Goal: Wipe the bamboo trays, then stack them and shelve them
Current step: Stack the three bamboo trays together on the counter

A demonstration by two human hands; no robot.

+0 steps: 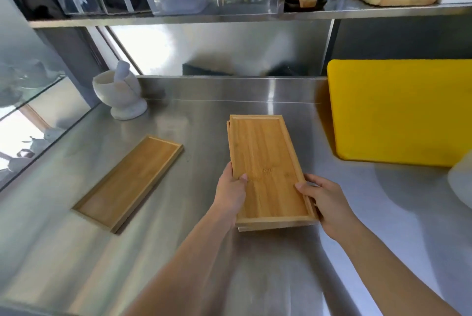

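A stack of bamboo trays [265,162] sits at the middle of the steel counter, the top tray slightly askew on the one below. My left hand [231,195] grips the stack's left long edge, thumb on the top tray. On the opposite side, my right hand [324,200] holds the near right corner, fingers curled over the rim. A single bamboo tray [130,182] lies flat on the counter to the left, apart from both hands.
A white mortar with pestle [120,93] stands at the back left. A yellow cutting board [398,111] leans at the back right. The steel shelf [229,18] above carries clear containers, bottles and wooden boards. A glass panel [33,121] borders the counter's left side.
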